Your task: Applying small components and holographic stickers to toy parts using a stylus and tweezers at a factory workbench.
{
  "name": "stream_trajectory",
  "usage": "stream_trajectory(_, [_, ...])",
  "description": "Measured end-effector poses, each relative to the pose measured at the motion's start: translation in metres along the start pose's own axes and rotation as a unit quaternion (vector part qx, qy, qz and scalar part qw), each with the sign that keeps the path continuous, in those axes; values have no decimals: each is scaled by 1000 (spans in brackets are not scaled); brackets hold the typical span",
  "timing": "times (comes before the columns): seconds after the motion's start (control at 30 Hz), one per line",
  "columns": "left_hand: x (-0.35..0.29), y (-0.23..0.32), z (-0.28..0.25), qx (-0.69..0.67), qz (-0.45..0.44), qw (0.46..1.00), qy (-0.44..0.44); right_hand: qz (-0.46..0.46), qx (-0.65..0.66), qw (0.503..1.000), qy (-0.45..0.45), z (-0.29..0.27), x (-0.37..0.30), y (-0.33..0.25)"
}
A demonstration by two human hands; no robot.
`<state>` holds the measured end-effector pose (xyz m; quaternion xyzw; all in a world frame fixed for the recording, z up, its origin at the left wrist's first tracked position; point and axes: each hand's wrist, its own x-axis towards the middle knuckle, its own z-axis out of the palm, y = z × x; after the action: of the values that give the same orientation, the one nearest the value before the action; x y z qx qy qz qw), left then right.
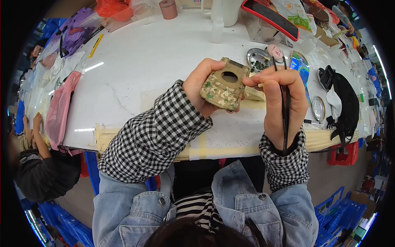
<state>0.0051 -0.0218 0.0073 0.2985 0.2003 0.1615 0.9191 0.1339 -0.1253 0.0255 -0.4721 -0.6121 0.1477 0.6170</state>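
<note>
Pink mesh pouch at far left, by the edge of the white tabletop. Slim yellow tool lies farther back, well apart from both hands; exact kind unclear.

Left hand: grasping a camouflage-patterned casing, thumb along its upper edge, other fingers mostly hidden beneath. Casing held above the tabletop, tilted, oval opening facing up. Judgement: a hard sideways push at its right edge could twist it from that grip.

Just beyond, a round shallow dish with small dark parts. A knuckle catching the dish would likely scatter them.

Right hand: black tweezers gripped against the palm, prongs pointing away from the wrist; index fingertip at casing's right edge. Small pale bit at the fingertips, too small to identify. Could drop if the tweezers crowd the pinch.

Far right: black fabric item with straps.
</note>
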Motion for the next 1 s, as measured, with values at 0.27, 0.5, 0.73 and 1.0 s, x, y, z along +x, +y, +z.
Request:
stream_trajectory(0.27, [-1, 0, -2, 0, 0, 1000, 7, 12, 20, 1000, 4, 1, -1, 1])
stream_trajectory(0.5, [-1, 2, -2, -16, 4, 1000, 24, 56, 50, 983, 169, -10, -1, -6])
stream_trajectory(0.73, [2, 7, -13, -44, 57, 996, 46, -73, -376, 922, 58, -34, -8, 17])
stream_trajectory(1.0, [3, 9, -16, -19, 106, 991, 83, -71, -434, 898, -24, -32, -12, 11])
